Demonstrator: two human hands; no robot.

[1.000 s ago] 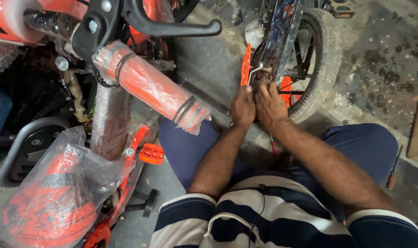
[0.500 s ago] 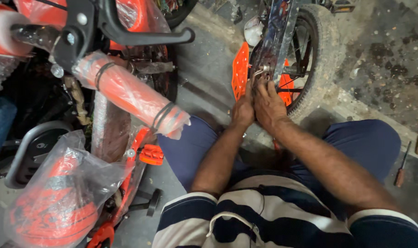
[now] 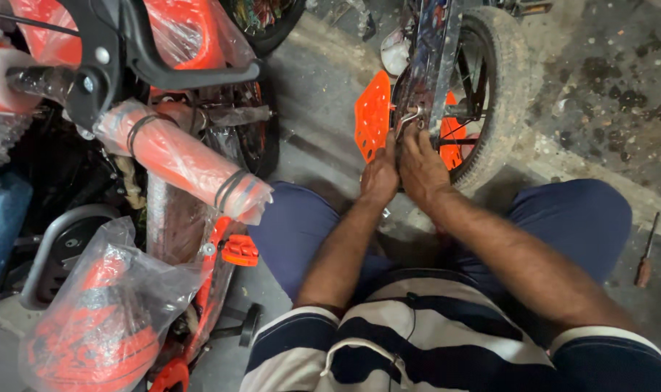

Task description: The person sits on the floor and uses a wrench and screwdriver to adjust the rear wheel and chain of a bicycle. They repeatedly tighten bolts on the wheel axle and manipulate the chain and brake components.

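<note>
1. Small bicycle's rear frame (image 3: 436,65), upright ahead of the knees beside its knobbly wheel (image 3: 501,80); metal bracket (image 3: 409,116) at the frame's lower end.
2. Left hand (image 3: 380,174) and right hand (image 3: 421,167) pressed together at that bracket; fingers curled onto it, exact grip impossible to tell.
3. Orange perforated guard (image 3: 372,112) just left of the hands.
4. Stained grey concrete floor (image 3: 599,87) beneath; screwdriver (image 3: 645,254) lying at right.
5. Orange bicycle (image 3: 185,160) in clear plastic wrap at left; bagged orange part (image 3: 91,319) below it.
</note>
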